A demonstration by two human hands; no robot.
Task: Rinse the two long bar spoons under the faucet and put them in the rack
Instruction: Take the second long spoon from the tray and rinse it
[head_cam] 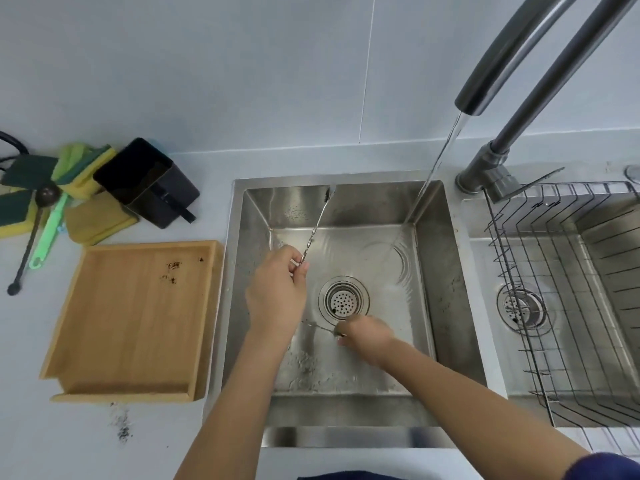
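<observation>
**Both spoons in hand, rinsing barely begun**

While the left hand pinches one long twisted steel bar spoon, angled toward the sink's far wall, the right hand curls around a second lying on the steel sink floor. Neither meets the faucet stream at far right. One wire rack, right, holds no spoons.

Shallow light wooden tray at nine o'clock, black rectangular plastic container and yellow-green sponges at ten o'clock
</observation>
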